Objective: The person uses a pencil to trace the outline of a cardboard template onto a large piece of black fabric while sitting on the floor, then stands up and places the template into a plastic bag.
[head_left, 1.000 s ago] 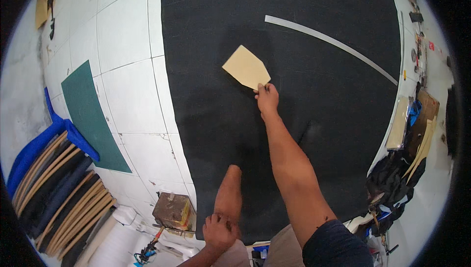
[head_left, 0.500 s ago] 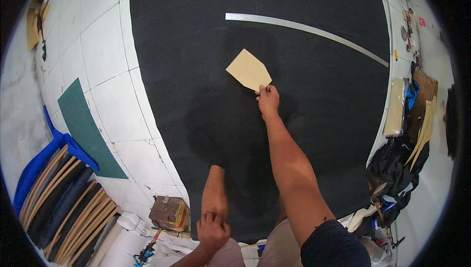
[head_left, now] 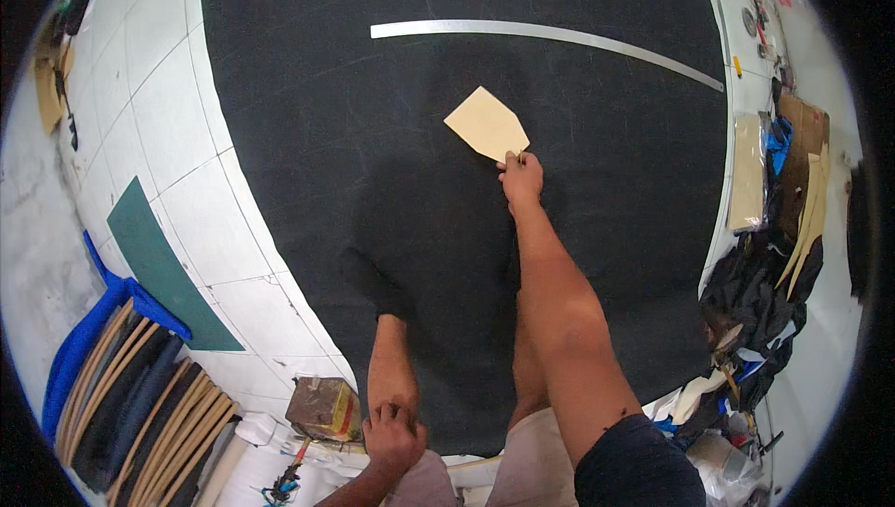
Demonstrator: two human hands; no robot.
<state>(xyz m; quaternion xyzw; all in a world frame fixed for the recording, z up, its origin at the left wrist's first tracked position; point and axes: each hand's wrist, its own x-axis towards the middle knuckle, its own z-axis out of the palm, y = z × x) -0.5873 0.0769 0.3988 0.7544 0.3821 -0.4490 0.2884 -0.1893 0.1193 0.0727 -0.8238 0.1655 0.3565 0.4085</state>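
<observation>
A beige card template (head_left: 488, 125), square at one end and tapered at the other, is held by its narrow near end in my right hand (head_left: 522, 176). Thumb and fingers pinch that corner, and a tiny thin thing shows at the fingertips, too small to name. The template is over a large black sheet of material (head_left: 308, 134); whether it touches the sheet I cannot tell. My left hand (head_left: 394, 437) rests on my left shin, fingers bent and slightly apart, holding nothing. Beyond the template a long steel ruler (head_left: 531, 32) lies across the sheet.
White floor tiles (head_left: 186, 148) border the sheet. To the left are a green mat (head_left: 172, 274), a blue dustpan-like piece (head_left: 70, 349) and several rolls of material (head_left: 158, 423). A brown box (head_left: 322, 404) stands near my left leg. Cardboard (head_left: 804, 148) and a black bundle (head_left: 755, 293) lie right.
The view has shifted, so the ruler and sheet appear further left. My right hand and the template have moved slightly right in the picture. My left hand stays on my shin.
</observation>
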